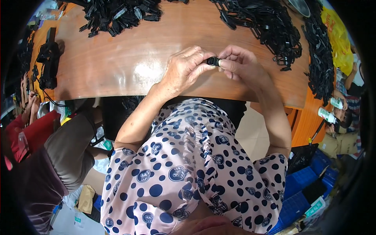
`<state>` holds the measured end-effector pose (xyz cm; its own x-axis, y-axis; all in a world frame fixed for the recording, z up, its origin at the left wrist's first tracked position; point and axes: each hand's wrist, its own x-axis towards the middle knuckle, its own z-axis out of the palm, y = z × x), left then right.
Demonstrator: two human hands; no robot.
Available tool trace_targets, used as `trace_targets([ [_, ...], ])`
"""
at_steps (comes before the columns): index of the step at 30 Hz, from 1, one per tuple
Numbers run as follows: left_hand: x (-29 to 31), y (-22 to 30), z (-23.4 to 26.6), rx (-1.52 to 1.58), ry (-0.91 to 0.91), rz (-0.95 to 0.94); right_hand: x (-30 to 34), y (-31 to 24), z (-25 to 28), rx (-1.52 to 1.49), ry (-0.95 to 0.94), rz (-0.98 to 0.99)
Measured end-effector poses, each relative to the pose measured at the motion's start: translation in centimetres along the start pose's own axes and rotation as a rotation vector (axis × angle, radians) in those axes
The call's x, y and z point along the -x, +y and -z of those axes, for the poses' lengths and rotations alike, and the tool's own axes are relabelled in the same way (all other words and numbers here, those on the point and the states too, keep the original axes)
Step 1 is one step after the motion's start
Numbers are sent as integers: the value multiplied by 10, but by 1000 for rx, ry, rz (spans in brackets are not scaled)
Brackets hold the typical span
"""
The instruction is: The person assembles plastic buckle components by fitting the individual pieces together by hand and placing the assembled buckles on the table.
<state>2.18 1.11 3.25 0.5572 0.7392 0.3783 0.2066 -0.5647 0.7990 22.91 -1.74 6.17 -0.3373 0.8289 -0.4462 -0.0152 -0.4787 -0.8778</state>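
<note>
Sitting btwn L+R fingers [231,66]: blk pc [212,61]

Worktop [117,58]: wood-grained, smooth and glossy, throwing back a bright patch of glare. Small black piece [212,61]: plastic in appearance, slight sheen. Left heap [113,17] and right heap [268,29] of parts: black plastic by look, matt to semi-gloss. Yellow bag [337,43]: thin plastic film, creased, shiny. Bowl [300,6]: smooth, metallic in appearance. Patterned garment [156,168]: soft cloth, gathered at the front, low sheen.
</note>
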Motion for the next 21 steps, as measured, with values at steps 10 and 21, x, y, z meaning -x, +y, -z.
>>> trace_targets([
  [10,11,9,5,-156,-90,-18,-12,21,3,-120,-166,-208],
  [21,5,3,3,806,145,407,-26,18,-23,-491,-472,-59],
])
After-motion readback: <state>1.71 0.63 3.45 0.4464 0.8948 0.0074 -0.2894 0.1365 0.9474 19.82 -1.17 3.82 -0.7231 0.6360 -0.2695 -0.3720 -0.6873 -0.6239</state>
